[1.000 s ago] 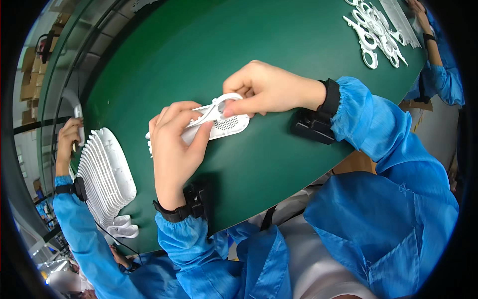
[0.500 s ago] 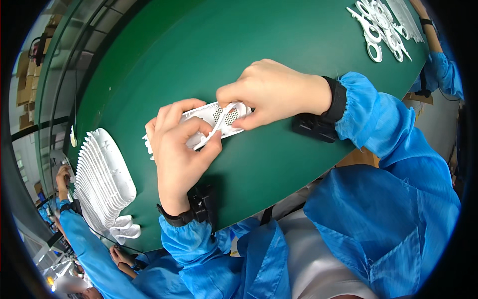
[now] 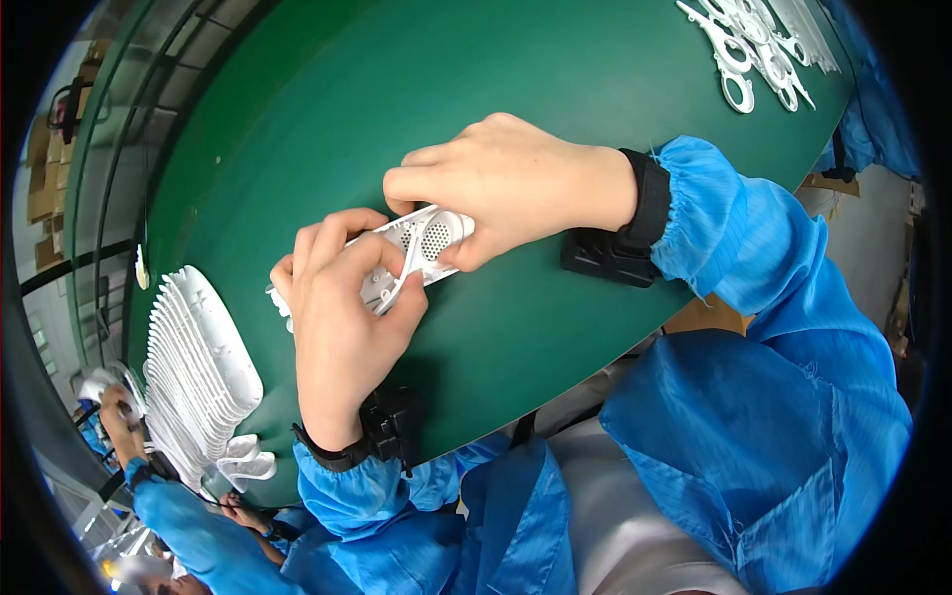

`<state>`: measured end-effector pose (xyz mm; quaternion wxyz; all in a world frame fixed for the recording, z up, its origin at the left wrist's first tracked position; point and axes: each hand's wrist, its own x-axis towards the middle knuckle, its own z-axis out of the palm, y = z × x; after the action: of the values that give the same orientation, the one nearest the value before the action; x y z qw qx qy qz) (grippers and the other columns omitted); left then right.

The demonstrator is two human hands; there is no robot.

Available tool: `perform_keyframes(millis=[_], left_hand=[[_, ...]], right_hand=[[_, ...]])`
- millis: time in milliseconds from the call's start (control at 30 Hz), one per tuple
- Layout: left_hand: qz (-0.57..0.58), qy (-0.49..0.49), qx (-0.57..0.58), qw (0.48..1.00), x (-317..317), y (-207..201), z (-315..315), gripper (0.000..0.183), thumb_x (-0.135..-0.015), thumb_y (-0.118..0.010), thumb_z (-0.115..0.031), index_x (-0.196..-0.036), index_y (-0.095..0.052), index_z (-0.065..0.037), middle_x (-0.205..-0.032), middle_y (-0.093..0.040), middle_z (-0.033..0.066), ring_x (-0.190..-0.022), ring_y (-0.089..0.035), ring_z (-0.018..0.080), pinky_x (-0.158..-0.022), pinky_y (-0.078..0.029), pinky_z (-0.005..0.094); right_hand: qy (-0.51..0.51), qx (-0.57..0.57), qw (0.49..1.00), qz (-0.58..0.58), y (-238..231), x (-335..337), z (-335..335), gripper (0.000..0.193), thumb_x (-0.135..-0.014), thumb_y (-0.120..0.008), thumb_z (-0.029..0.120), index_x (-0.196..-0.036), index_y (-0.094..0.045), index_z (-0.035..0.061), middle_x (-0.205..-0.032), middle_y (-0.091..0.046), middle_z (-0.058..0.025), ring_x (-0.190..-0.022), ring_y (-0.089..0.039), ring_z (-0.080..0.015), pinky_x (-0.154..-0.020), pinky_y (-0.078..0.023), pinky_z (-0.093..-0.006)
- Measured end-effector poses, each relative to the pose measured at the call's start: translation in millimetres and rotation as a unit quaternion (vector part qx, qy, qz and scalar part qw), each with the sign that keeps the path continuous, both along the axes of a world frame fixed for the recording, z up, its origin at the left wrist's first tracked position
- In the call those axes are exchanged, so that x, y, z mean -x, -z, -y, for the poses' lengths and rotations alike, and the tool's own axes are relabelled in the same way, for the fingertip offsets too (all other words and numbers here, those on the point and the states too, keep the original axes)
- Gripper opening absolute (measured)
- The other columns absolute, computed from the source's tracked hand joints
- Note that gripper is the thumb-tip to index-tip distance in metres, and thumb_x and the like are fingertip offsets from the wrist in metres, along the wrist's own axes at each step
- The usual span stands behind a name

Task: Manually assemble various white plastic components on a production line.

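Observation:
Between my two hands a long white plastic shell (image 3: 434,241) lies on the green table, its round patch of small holes showing. A white plastic bracket (image 3: 409,266) with a ring at one end and a slim arm rests in the shell, its ring around the holes. My left hand (image 3: 342,312) is closed, thumb and forefinger pinching the bracket's arm, its other fingers over the shell's left end. My right hand (image 3: 511,188) is closed around the shell's right end, with fingers on the far edge and thumb on the near side. The fingers partly hide both parts.
A nested row of white shells (image 3: 203,357) stands at the left, with small curved white parts (image 3: 248,461) beside it. Several white ring brackets (image 3: 749,50) lie at the far right. Another person's hand (image 3: 119,421) and blue sleeve show at the left edge.
Both hands and the shell have shifted slightly left. The bracket's ring, tilted up before, now lies flatter in the shell. The right fingers have moved from the ring to the shell's edges.

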<state>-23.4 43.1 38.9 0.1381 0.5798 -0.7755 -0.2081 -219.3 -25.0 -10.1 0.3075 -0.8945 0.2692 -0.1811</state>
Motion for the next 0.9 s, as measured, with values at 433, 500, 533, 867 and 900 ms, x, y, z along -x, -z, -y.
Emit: perform_keyframes(millis=[433, 500, 533, 867, 900], left_hand=[[-0.020, 0.011, 0.103, 0.994, -5, 15, -12, 0.018, -0.059, -0.075, -0.007, -0.065, -0.059, -0.011, -0.108, -0.064, -0.0004, -0.102, -0.052, 0.0246, -0.088, -0.028, 0.0414], [0.016, 0.035, 0.084, 0.996, -5, 13, -11, 0.021, -0.063, -0.073, -0.005, -0.077, -0.058, -0.008, -0.111, -0.062, 0.0043, -0.110, -0.050, 0.0246, -0.095, -0.025, 0.0399], [0.015, 0.034, 0.085, 0.996, -3, 13, -11, 0.021, -0.063, -0.073, -0.005, -0.077, -0.058, -0.008, -0.111, -0.062, 0.0043, -0.110, -0.050, 0.0246, -0.095, -0.025, 0.0399], [0.085, -0.039, -0.037, 0.995, 3, -1, 7, 0.032, -0.071, -0.080, -0.022, -0.093, -0.069, -0.001, -0.086, -0.066, 0.0172, -0.078, -0.064, 0.0337, -0.072, -0.047, 0.0408], [0.084, -0.034, -0.035, 0.995, 6, 1, 8, 0.032, -0.071, -0.080, -0.022, -0.093, -0.069, -0.001, -0.086, -0.066, 0.0172, -0.078, -0.064, 0.0337, -0.072, -0.047, 0.0408]], right_hand=[[-0.087, -0.005, 0.994, 0.063, 10, -4, 5, 0.027, -0.070, -0.073, 0.017, -0.090, -0.056, 0.0098, -0.096, -0.055, -0.0003, -0.072, -0.062, -0.0222, -0.057, -0.047, -0.0360], [-0.076, 0.007, 0.995, 0.057, 7, -4, 1, 0.028, -0.070, -0.072, 0.016, -0.092, -0.056, 0.0096, -0.096, -0.054, -0.0007, -0.072, -0.062, -0.0230, -0.057, -0.047, -0.0362], [-0.064, 0.019, 0.996, 0.054, 6, -4, -1, 0.029, -0.071, -0.072, 0.015, -0.093, -0.055, 0.0094, -0.095, -0.054, -0.0010, -0.072, -0.062, -0.0238, -0.057, -0.047, -0.0364], [-0.023, -0.051, 0.998, 0.016, 7, -3, -2, 0.035, -0.074, -0.074, 0.020, -0.101, -0.055, 0.0079, -0.086, -0.066, -0.0093, -0.076, -0.065, -0.0288, -0.061, -0.048, -0.0411], [-0.023, -0.069, 0.995, 0.064, 14, 0, -1, 0.032, -0.074, -0.074, 0.022, -0.096, -0.058, 0.0064, -0.080, -0.065, -0.0099, -0.074, -0.065, -0.0294, -0.061, -0.049, -0.0413]])
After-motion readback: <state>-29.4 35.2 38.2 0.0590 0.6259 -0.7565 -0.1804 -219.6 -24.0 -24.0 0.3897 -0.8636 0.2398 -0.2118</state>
